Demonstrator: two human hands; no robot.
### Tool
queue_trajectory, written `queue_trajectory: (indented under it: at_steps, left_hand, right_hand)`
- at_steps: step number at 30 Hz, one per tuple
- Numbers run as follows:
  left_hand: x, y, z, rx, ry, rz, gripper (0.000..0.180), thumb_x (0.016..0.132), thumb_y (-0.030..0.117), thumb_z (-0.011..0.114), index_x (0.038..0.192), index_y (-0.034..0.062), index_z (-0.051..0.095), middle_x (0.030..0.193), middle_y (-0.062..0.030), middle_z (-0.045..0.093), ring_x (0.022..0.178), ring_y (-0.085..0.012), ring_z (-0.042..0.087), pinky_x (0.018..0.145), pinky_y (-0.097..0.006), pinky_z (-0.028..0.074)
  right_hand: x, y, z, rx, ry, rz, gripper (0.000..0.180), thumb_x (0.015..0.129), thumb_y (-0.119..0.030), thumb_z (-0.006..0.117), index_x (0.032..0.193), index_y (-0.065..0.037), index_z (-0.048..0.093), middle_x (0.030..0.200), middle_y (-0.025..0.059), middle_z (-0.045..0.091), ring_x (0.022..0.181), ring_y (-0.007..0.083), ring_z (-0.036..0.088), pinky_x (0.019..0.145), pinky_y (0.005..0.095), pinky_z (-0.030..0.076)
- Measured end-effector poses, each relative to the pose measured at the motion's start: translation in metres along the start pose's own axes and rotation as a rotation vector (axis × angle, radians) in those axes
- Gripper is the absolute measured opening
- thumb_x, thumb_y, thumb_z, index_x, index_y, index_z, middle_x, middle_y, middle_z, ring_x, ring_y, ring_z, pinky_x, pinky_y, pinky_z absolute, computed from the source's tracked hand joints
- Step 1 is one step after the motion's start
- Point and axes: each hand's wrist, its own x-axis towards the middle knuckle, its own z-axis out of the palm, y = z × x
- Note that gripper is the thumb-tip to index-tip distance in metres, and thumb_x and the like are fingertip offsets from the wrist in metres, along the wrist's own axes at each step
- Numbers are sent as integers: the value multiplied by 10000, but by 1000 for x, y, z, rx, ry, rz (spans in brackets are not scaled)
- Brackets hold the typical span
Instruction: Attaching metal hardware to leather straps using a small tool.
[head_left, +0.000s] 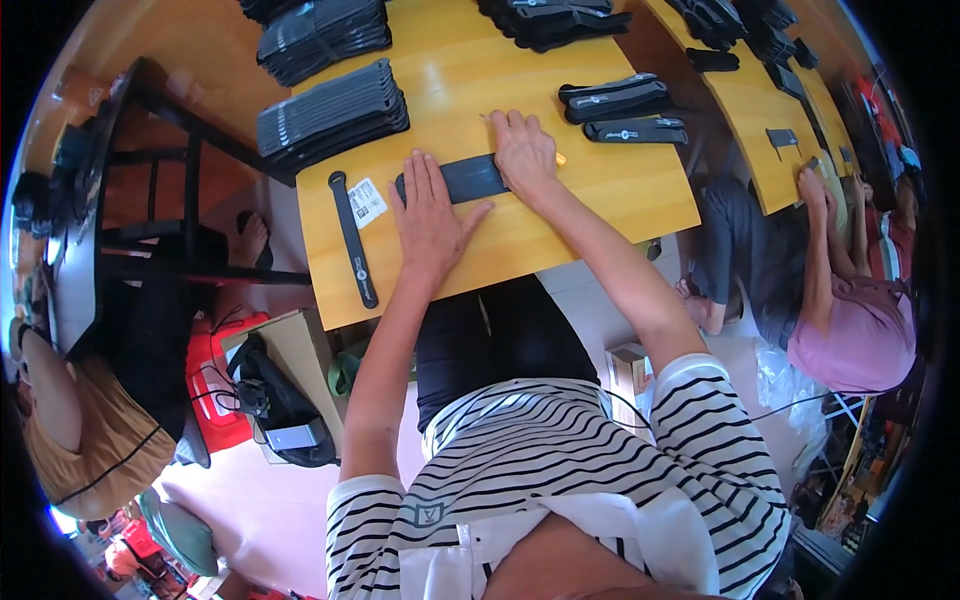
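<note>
A flat black strap-like piece (470, 179) lies crosswise on the yellow table in front of me. My left hand (430, 215) rests flat on its left end, fingers stretched and thumb apart. My right hand (525, 155) presses on its right end with bent fingers. From under that hand shows the yellow end of a thin tool (561, 159), and a thin tip pokes out by the fingertips; the palm hides the rest. Left of my left hand lies a narrow black strap (354, 240) with a looped end, beside a white printed label (368, 202).
Stacks of black straps (335, 115) stand at the table's far left, with a bundle (560, 20) at the back. More straps (635, 130) lie at right. A dark stool (150, 190) and a box (290, 345) are left; co-workers sit both sides, one in a pink shirt (855, 335).
</note>
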Motion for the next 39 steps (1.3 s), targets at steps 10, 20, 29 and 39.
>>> queue_trajectory:
  at_steps: [10,20,29,39]
  left_hand:
    - [0,1,-3,14,4,1,939,783,610,489,1330,-112,241,1415,-252,223,1335,-339,189,1059,-497,158]
    - [-58,-30,-49,-282,287,-86,758,803,364,610,1337,-58,278,1379,-270,271,1300,-371,242,1046,-465,210]
    - [-102,-62,-79,-213,26,-718,372,743,204,664,976,-54,531,807,-181,617,761,-391,581,708,-437,455]
    - [-135,-31,-83,-1432,48,-926,140,756,81,623,840,24,526,592,-20,549,435,-80,517,368,-180,379]
  right_hand:
    - [-3,32,-1,32,10,30,110,787,-84,496,894,-60,504,843,153,570,788,322,593,613,430,498]
    - [-43,28,-64,319,44,126,236,846,-127,491,1068,-58,531,953,179,595,846,363,580,725,442,452]
    - [-132,-15,-93,706,-76,171,130,833,-69,520,897,8,604,838,175,608,793,347,590,692,387,463]
    - [-164,-92,-99,1418,-608,351,188,850,-107,570,983,2,494,694,83,563,624,155,573,531,256,433]
